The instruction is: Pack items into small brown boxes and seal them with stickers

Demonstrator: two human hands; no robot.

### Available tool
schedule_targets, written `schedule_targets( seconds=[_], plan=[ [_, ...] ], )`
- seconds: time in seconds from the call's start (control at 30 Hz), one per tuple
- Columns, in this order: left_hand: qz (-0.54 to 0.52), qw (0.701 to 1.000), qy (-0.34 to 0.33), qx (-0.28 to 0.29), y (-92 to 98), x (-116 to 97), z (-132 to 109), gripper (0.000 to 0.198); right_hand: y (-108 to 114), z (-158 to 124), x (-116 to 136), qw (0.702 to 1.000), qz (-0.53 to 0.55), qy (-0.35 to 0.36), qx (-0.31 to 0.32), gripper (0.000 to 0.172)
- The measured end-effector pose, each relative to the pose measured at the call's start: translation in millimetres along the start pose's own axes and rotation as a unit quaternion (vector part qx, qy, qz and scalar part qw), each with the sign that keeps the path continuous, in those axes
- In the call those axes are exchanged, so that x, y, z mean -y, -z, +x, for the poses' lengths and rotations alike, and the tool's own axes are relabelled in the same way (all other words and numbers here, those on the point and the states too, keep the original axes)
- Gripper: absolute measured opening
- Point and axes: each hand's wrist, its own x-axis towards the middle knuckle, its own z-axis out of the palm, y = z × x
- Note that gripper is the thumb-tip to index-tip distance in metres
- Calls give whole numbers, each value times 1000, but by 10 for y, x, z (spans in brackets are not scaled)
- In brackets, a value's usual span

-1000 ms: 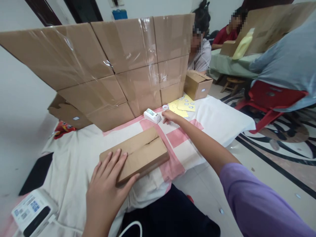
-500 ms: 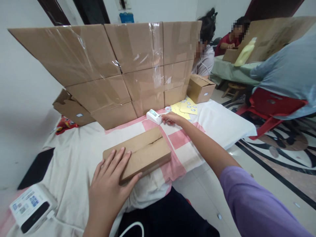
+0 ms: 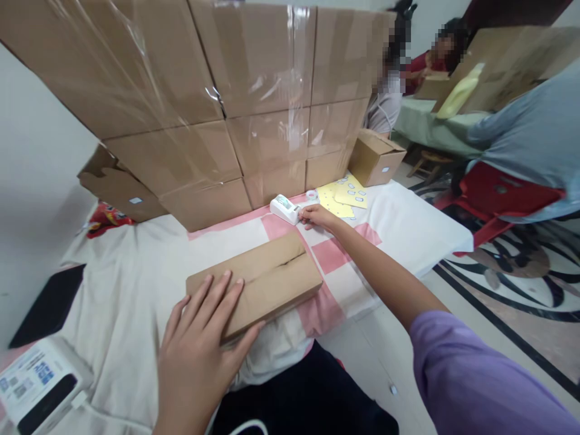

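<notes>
A closed cardboard box (image 3: 267,281) lies flat on the cloth in front of me, a narrow split showing along its top seam. My left hand (image 3: 203,338) rests on its near left part, fingers spread over the top and thumb along the near side. Farther off, my right hand (image 3: 317,217) pinches at the end of a small white device (image 3: 285,209) with a greenish window, perhaps a label printer. What lies between those fingertips is too small to make out. Behind the device sits a roll of clear tape (image 3: 312,195), beside yellow sheets (image 3: 348,196) bearing small blue-edged labels.
Taped cardboard boxes (image 3: 272,145) form a wall across the back. One labelled box (image 3: 376,160) stands at its right end, an open one (image 3: 131,193) at its left. A white power unit (image 3: 43,380) with a cable lies front left. People sit beyond, right.
My view has tilted down and come nearer. The right thumb and fingers have drawn together at the white device's end. My left hand stays on the cardboard box.
</notes>
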Motion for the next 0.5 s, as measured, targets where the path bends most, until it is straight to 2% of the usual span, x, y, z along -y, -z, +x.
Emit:
schedule_targets(
  seconds=[0.23, 0.37, 0.5],
  plan=[
    [34, 999, -11, -9, -35, 21, -11, 62, -102, -151, 117, 999, -18, -18, -40, 19],
    [-4, 999, 39, 32, -9, -27, 18, 58, -174, -351, 284, 997, -32, -38, -57, 13],
    [-48, 989, 95, 101, 39, -74, 73, 60, -206, -494, 385, 996, -41, -54, -59, 30]
  ],
)
